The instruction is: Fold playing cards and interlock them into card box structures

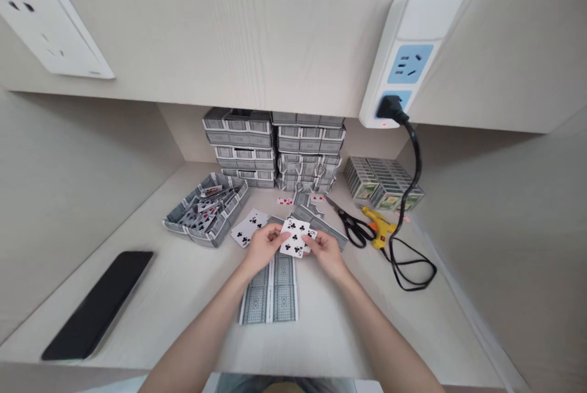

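Two playing cards [293, 241] are held up between my hands, a five of clubs in front and a six partly behind it. My left hand [266, 246] pinches the left edge of the five, thumb on its face. On the other side, my right hand [326, 251] grips the right edge, its thumb over the six. Below them lies a panel of folded grey-backed cards [269, 295], joined by white strips. Loose face-up cards [250, 227] lie just left of my left hand. A grey folded strip [316, 222] runs behind my right hand.
A box made of cards [215, 225] holds loose cards at left. Stacked card boxes [309, 142] stand at the back. Scissors [355, 228], a yellow glue gun [380, 225] with its cord, and packed card decks [385, 182] sit right. A black phone [98, 304] lies front left.
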Tool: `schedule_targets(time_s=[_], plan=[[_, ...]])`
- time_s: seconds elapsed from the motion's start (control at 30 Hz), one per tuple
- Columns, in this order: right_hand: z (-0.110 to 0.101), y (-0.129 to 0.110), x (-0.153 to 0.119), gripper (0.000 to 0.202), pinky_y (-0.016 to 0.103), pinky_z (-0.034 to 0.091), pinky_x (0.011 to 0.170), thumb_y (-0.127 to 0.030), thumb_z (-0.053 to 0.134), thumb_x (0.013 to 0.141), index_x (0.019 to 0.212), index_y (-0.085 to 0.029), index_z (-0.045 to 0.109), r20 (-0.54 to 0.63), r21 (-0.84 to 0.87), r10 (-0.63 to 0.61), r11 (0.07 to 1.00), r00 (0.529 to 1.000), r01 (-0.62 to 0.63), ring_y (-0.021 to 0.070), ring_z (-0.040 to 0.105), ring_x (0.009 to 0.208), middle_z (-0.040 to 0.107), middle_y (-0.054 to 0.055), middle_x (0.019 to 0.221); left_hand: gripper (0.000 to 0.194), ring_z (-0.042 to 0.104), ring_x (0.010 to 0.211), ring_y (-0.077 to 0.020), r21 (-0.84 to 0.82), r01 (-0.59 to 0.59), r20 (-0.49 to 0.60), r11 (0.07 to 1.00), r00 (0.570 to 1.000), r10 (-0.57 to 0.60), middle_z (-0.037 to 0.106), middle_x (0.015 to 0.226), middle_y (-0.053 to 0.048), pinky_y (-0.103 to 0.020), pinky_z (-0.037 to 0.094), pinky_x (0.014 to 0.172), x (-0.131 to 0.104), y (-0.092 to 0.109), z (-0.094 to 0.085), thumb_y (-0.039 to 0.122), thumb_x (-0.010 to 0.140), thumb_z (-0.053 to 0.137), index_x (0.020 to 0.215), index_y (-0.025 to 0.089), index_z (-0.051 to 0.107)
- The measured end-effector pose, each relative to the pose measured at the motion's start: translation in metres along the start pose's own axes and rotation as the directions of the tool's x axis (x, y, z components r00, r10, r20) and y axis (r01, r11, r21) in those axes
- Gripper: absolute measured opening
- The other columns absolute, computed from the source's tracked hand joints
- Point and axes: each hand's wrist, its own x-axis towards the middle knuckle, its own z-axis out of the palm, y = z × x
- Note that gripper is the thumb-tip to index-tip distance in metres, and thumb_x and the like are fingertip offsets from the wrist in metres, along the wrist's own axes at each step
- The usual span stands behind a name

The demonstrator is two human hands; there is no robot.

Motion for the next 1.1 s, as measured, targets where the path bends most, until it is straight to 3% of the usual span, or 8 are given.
schedule_targets(time_s=[0.1, 0.23, 0.4, 0.6, 0.8, 1.03, 1.1], plan=[[-0.0006, 0.0005, 0.0012, 0.034, 0.034, 0.053, 0.059, -0.043, 0.069, 0.06, 0.077, -0.015, 0.063, 0.012, 0.035, 0.026, 0.999, 1.0, -0.027, 0.0202, 0.064, 0.064, 0.069, 0.005, 0.075, 0.028, 0.056, 0.058, -0.0122, -0.092, 0.054, -0.032, 0.994, 0.998, -0.057, 0.062, 0.064, -0.001, -0.022, 0.043, 0.055, 0.0015, -0.0012, 0.0013, 0.04, 0.061, 0.066, 0.066, 0.014, 0.057], [-0.0016, 0.0005, 0.0024, 0.035, 0.036, 0.054, 0.059, -0.044, 0.069, 0.059, 0.076, -0.015, 0.064, -0.011, 0.033, 0.02, 0.999, 1.0, -0.02, 0.022, 0.065, 0.066, 0.07, 0.006, 0.075, 0.029, 0.054, 0.054, -0.0115, -0.064, 0.075, -0.048, 0.995, 0.996, -0.078, 0.061, 0.058, 0.001, -0.021, 0.041, 0.052, 0.0016, 0.0012, -0.0002, 0.042, 0.06, 0.067, 0.061, 0.014, 0.057], [-0.0017, -0.0005, 0.0023, 0.039, 0.036, 0.054, 0.059, -0.045, 0.07, 0.058, 0.082, -0.014, 0.064, -0.019, 0.015, 0.005, 1.0, 1.0, -0.005, 0.0217, 0.065, 0.066, 0.07, 0.006, 0.076, 0.029, 0.057, 0.062, -0.0134, -0.073, 0.019, -0.087, 0.997, 0.996, -0.025, 0.066, 0.071, -0.003, -0.022, 0.042, 0.055, 0.0017, 0.0053, -0.0016, 0.039, 0.063, 0.064, 0.078, 0.015, 0.066], [-0.0012, -0.0021, 0.0006, 0.038, 0.034, 0.054, 0.057, -0.047, 0.067, 0.06, 0.079, -0.014, 0.063, -0.022, -0.025, -0.007, 1.0, 1.0, 0.007, 0.0209, 0.065, 0.064, 0.07, 0.006, 0.076, 0.028, 0.038, 0.036, -0.0053, -0.091, 0.105, -0.039, 0.99, 0.993, -0.108, 0.053, 0.048, 0.005, -0.018, 0.029, 0.037, 0.0006, 0.0039, -0.003, 0.039, 0.061, 0.066, 0.073, 0.013, 0.062], [-0.0015, -0.0023, 0.0003, 0.04, 0.034, 0.054, 0.057, -0.049, 0.068, 0.058, 0.079, -0.015, 0.062, -0.042, -0.043, 0.01, 0.999, 0.999, -0.012, 0.0221, 0.065, 0.067, 0.07, 0.006, 0.074, 0.031, 0.038, 0.033, -0.0065, -0.079, 0.186, -0.03, 0.979, 0.982, -0.189, 0.047, 0.039, 0.006, -0.018, 0.03, 0.034, -0.0015, 0.0011, -0.0004, 0.043, 0.063, 0.064, 0.068, 0.013, 0.058], [-0.0005, -0.0034, -0.0006, 0.039, 0.033, 0.054, 0.056, -0.049, 0.068, 0.058, 0.077, -0.015, 0.062, -0.025, -0.036, 0.013, 0.999, 1.0, -0.014, 0.0207, 0.065, 0.064, 0.07, 0.006, 0.074, 0.04, 0.039, 0.033, -0.0065, -0.115, 0.151, -0.055, 0.982, 0.986, -0.158, 0.046, 0.043, 0.008, -0.018, 0.031, 0.033, -0.0021, 0.0044, 0.0014, 0.037, 0.063, 0.065, 0.095, 0.013, 0.059], [0.0, -0.0035, -0.0003, 0.039, 0.033, 0.054, 0.056, -0.049, 0.068, 0.058, 0.076, -0.015, 0.062, -0.018, -0.033, 0.019, 0.999, 1.0, -0.02, 0.0203, 0.065, 0.063, 0.07, 0.006, 0.074, 0.04, 0.038, 0.033, -0.0062, -0.104, 0.128, -0.057, 0.986, 0.989, -0.134, 0.044, 0.042, 0.009, -0.018, 0.03, 0.033, -0.0024, 0.0059, 0.0011, 0.037, 0.064, 0.064, 0.096, 0.014, 0.059]])
